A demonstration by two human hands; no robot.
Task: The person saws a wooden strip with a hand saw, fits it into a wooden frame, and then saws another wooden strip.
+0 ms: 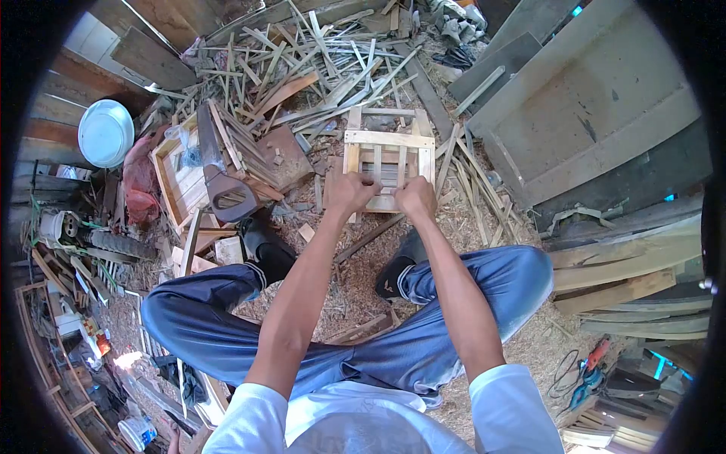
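Left hand (349, 192), right hand (417, 198) on crate (387, 139) rim — loose slats (318, 72) close beyond.

— How many crates do we count?
— We count two: one slatted crate (387, 140) under our left hand (349, 191) and right hand (417, 198), and one open crate (181, 185) further left.
— And the rest?
— We see one handsaw (218, 181) and one white basin (105, 132). The loose slats (302, 53) are too many to count.

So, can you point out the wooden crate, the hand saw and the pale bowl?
wooden crate (389, 139), head view, top slat.
hand saw (219, 180), head view, grey handle.
pale bowl (106, 133), head view, inside middle.
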